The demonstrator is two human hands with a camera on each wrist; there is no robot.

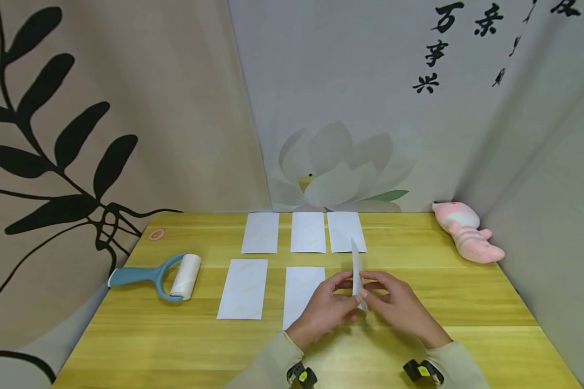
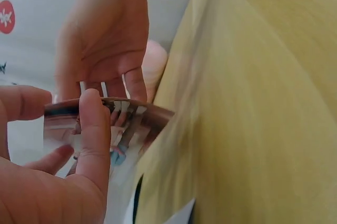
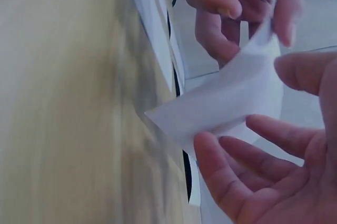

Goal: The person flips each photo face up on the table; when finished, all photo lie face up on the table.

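Observation:
Between the two hands a card (image 1: pixel 356 273) stands on edge above the table. My left hand (image 1: pixel 327 305) pinches its left side with thumb and fingers, while my right hand (image 1: pixel 403 307) touches its right side with the fingertips. In the left wrist view the card (image 2: pixel 118 126) shows a glossy dark printed face and looks slightly bent. Its plain white back, the card (image 3: pixel 226 97) in the right wrist view, faces the right palm. White cards lie in two rows on the wood; the nearest one (image 1: pixel 302 292) is partly covered by the left hand.
A blue-handled lint roller (image 1: pixel 185 276) and a pink ring (image 1: pixel 157 234) lie on the table's left side. Far right rests a pink plush toy (image 1: pixel 469 232). Curtains stand behind the table's back edge. Three white cards, including one at the left (image 1: pixel 260 232), lie along the back edge.

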